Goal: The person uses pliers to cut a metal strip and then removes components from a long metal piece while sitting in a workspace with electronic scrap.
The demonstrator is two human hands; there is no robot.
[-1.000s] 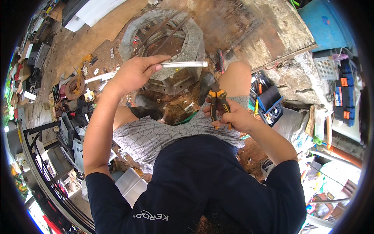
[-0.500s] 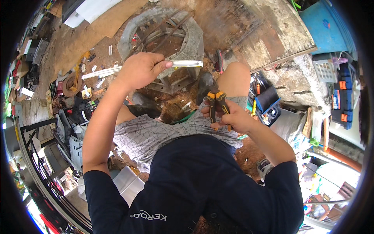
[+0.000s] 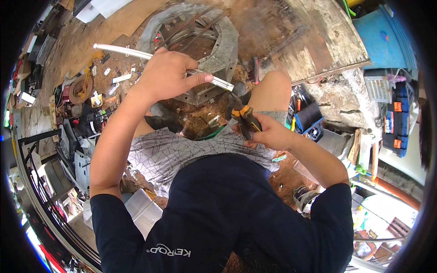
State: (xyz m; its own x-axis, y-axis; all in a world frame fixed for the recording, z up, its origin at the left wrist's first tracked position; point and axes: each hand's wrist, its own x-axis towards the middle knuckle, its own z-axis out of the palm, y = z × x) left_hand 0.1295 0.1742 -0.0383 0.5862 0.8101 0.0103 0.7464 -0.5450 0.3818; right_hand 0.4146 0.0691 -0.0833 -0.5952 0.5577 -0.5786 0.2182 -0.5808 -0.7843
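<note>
My left hand (image 3: 170, 75) is closed around a bundle of thin white strips (image 3: 123, 50). The strips slant across in front of me, their far end up to the left and their near end beside my thumb. My right hand (image 3: 268, 130) grips black and yellow pliers (image 3: 246, 119) by the handles. The jaws point up and left, a little apart from the near end of the strips. Below the strips stands a grey octagonal metal frame (image 3: 227, 43) with an open middle, and rusty bars lie across it.
Wooden boards (image 3: 327, 41) lie at the far right, beside a blue bin (image 3: 387, 38). A tool bag (image 3: 309, 113) sits right of my knee, with a black and blue toolbox (image 3: 400, 120) farther right. Scattered scrap and a coil of brown band (image 3: 81, 88) lie to the left.
The strips have tilted, their left end rising and their right end dropping toward me. My right hand has turned the pliers so the jaws lean left, close to the strips' end.
</note>
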